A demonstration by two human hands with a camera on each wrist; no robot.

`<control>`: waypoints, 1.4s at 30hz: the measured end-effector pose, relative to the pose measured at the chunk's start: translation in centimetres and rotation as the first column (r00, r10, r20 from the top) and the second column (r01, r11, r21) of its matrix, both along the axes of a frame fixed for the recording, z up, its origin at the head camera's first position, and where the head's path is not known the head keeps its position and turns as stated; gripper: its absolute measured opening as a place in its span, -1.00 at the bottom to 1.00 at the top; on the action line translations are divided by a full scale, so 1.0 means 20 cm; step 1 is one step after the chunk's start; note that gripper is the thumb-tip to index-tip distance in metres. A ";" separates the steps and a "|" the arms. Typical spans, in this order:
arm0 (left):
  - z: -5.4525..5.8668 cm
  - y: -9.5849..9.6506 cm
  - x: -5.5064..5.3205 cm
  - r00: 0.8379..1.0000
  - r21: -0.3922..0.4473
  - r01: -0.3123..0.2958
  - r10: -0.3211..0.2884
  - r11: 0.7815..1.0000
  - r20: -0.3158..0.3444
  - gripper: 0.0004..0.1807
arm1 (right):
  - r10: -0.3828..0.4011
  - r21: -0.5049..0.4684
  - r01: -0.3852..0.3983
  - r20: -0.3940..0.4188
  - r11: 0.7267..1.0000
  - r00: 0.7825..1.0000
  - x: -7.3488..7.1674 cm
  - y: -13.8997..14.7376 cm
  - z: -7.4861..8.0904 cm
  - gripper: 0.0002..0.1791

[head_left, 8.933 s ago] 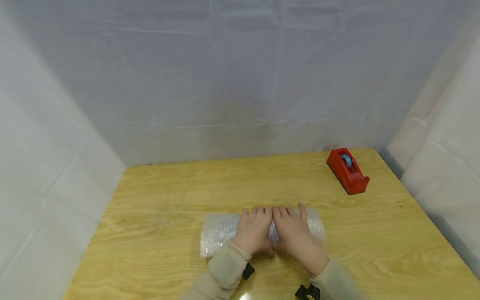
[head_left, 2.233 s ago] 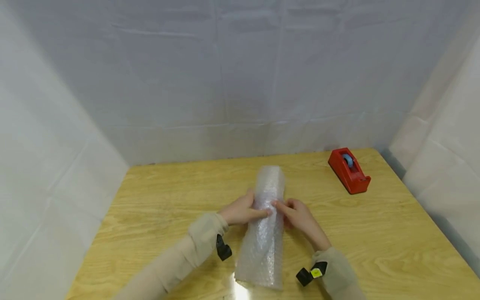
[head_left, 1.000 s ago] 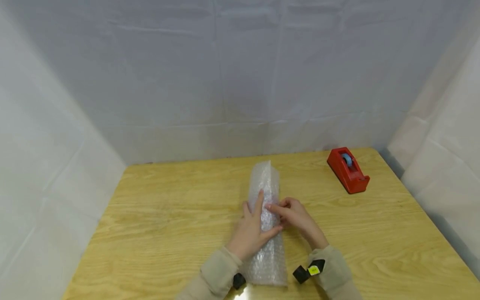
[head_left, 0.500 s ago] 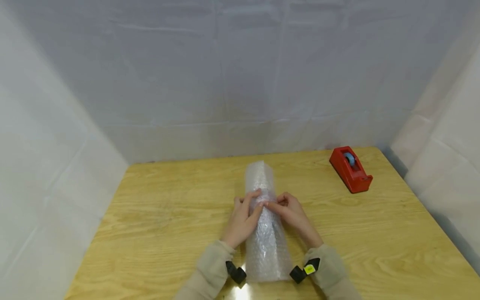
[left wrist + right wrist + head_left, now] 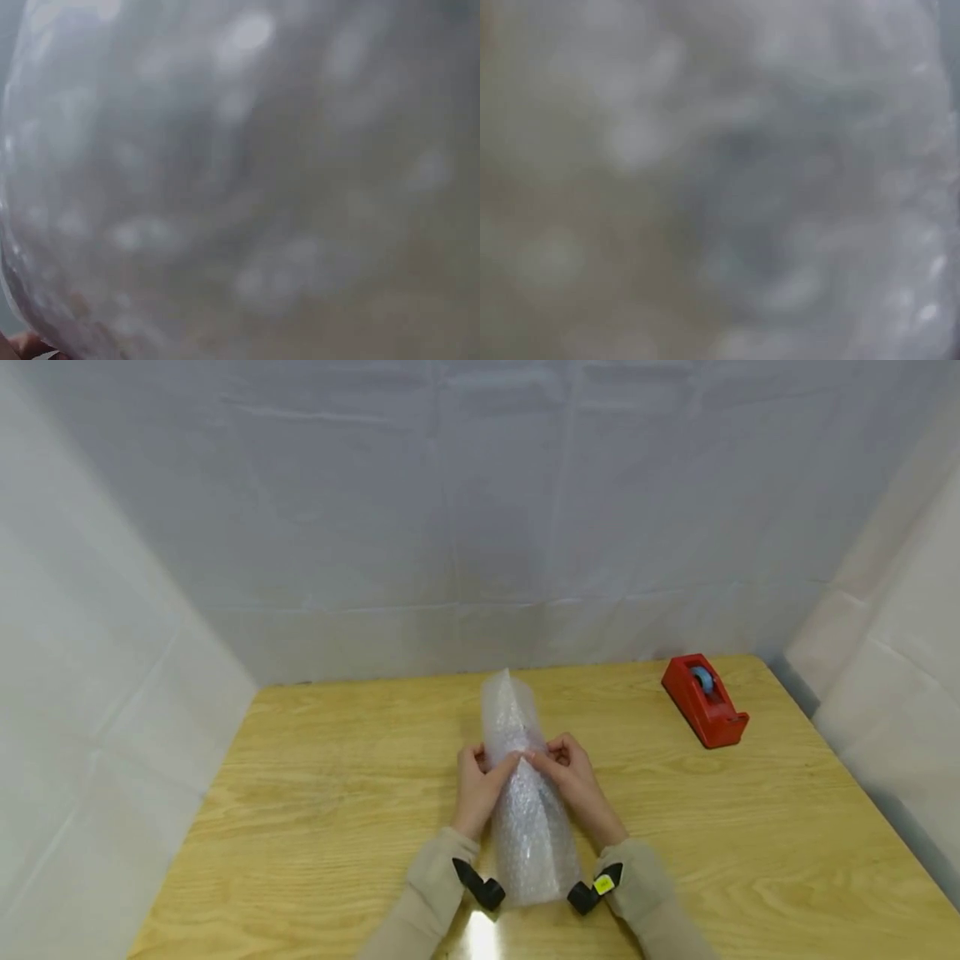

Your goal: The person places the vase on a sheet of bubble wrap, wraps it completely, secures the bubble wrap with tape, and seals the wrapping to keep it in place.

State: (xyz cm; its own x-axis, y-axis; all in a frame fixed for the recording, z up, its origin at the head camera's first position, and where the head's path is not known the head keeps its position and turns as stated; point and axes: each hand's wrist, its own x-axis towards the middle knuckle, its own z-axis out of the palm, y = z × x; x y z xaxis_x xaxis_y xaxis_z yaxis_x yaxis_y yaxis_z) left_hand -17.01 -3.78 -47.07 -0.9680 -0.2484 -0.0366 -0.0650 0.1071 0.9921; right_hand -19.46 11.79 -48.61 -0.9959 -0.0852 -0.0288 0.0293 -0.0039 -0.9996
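A roll of clear bubble wrap (image 5: pixel 534 847) lies lengthwise on the table in the head view, pointing away from me. From its left side my left hand (image 5: pixel 478 789) grips it, thumb on top and fingers at the side. Opposite, my right hand (image 5: pixel 583 785) holds the roll the same way. Both thumb tips meet near the wrap's top seam. Close-up, blurred bubble wrap (image 5: pixel 225 187) fills the left wrist view, with a bit of finger (image 5: pixel 26 345) at the lower left corner. The right wrist view also shows only blurred bubble wrap (image 5: pixel 795 187). Whatever the roll contains is unclear.
A red tape dispenser (image 5: pixel 703 703) with a blue-cored tape roll stands at the table's back right. The wooden table (image 5: pixel 322 793) reaches a pale sheet wall (image 5: pixel 480 635) behind, and similar sheets hang at both sides.
Earlier the roll lay crosswise under both hands; it now points away from me. In the last second my left hand drew back from spread fingers to a grip, and the roll's far end shifted left.
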 end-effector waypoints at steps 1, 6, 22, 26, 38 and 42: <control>0.00 0.00 -0.01 1.000 -0.003 -0.005 0.005 1.000 0.001 -0.37 | -0.003 -0.024 0.003 -0.014 1.000 1.000 0.00 0.00 -0.01 -0.69; 0.00 -0.01 -0.03 0.999 0.006 0.041 -0.041 0.999 0.019 -0.44 | -0.036 -0.114 0.029 -0.062 0.993 0.997 -0.01 -0.03 -0.05 -0.70; -0.09 0.01 -0.05 0.984 0.102 0.159 -0.148 0.982 -0.102 -0.29 | -0.152 -0.110 0.148 -0.033 0.983 0.988 0.10 -0.10 0.08 -0.73; -0.07 0.01 -0.04 0.981 0.091 0.168 -0.158 0.982 -0.109 -0.27 | -0.167 -0.112 0.164 -0.016 0.980 0.986 0.06 -0.10 -0.02 -0.73; 0.11 0.02 0.04 0.957 -0.066 0.223 -0.232 0.972 -0.177 -0.44 | -0.183 -0.104 0.171 -0.126 0.980 0.975 0.04 -0.07 -0.08 -0.67; 0.12 0.02 0.03 0.957 -0.051 0.226 -0.231 0.973 -0.172 -0.43 | -0.185 -0.057 0.176 -0.290 0.983 0.939 0.04 -0.01 -0.04 -0.74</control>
